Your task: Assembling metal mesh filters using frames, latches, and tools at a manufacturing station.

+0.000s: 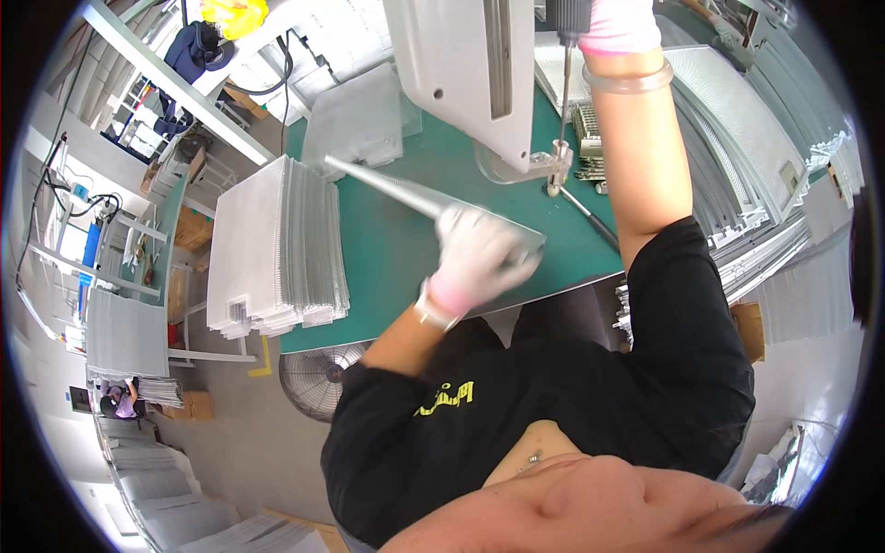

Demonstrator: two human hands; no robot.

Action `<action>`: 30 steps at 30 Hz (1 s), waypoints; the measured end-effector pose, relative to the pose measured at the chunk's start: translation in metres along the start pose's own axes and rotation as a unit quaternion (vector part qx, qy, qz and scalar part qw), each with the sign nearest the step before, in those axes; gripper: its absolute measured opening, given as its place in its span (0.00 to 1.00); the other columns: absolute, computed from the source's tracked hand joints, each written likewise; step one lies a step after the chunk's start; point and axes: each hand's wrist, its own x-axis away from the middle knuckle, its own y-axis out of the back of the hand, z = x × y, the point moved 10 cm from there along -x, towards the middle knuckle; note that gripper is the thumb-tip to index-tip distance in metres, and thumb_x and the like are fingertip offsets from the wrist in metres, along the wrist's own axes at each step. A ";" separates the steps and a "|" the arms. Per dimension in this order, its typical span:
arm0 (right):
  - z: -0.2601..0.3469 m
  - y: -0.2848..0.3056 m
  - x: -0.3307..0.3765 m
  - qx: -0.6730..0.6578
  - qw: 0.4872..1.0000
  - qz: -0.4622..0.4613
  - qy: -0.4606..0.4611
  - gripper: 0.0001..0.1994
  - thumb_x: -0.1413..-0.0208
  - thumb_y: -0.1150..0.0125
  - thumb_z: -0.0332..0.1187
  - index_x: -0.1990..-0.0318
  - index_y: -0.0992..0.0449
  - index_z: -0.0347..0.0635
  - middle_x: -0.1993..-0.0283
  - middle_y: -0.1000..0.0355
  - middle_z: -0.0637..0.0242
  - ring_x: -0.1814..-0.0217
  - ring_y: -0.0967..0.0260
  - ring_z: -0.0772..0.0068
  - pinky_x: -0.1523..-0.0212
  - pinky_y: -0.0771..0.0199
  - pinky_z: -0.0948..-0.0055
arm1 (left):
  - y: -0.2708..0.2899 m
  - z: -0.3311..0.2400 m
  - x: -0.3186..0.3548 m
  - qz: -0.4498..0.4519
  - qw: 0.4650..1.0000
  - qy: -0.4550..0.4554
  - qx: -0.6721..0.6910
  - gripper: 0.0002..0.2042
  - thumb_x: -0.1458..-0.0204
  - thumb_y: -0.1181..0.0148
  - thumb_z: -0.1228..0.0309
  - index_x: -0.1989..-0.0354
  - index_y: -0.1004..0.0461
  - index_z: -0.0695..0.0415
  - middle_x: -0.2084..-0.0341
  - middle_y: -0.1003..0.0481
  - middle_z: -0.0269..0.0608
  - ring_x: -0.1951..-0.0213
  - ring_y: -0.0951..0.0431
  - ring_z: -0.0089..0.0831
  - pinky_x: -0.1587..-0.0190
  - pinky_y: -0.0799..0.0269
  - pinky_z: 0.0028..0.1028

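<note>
Left hand (484, 256) grips a pale panel (396, 190) slanting toward ten o'clock. Right hand (627, 26), at one o'clock, is cropped; I can't tell its grip

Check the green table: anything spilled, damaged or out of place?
Nothing looks spilled or plainly damaged. The white panel stack at left has an uneven near edge, slightly untidy; the panel in your left hand is too blurred to judge.

Bright light fills the view, the pale panel (396, 190) is blurred, and edges bend.
</note>
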 end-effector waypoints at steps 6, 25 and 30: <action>0.033 -0.025 -0.014 0.097 0.977 0.093 0.165 0.05 0.38 0.39 0.37 0.58 0.27 0.54 0.72 0.28 0.73 0.78 0.32 0.85 0.81 0.32 0.87 | -0.016 -0.027 0.228 0.339 0.939 -0.016 0.044 0.06 0.55 0.40 0.67 0.69 0.25 0.50 0.75 0.31 0.33 0.65 0.26 0.36 0.56 0.32 0.40; 0.015 -0.047 0.027 0.088 0.996 0.002 -0.003 0.07 0.38 0.39 0.41 0.57 0.27 0.53 0.71 0.27 0.70 0.78 0.31 0.83 0.79 0.31 0.87 | 0.012 0.105 0.077 0.148 0.935 0.315 -0.070 0.11 0.51 0.41 0.61 0.67 0.22 0.55 0.74 0.21 0.44 0.65 0.20 0.43 0.59 0.31 0.41; -0.061 -0.026 0.062 0.118 0.987 0.003 -0.112 0.12 0.36 0.44 0.47 0.54 0.27 0.52 0.70 0.26 0.68 0.76 0.29 0.79 0.77 0.29 0.85 | 0.027 0.018 0.072 0.014 0.974 0.186 -0.127 0.11 0.61 0.34 0.61 0.79 0.28 0.51 0.84 0.32 0.36 0.76 0.30 0.38 0.62 0.38 0.39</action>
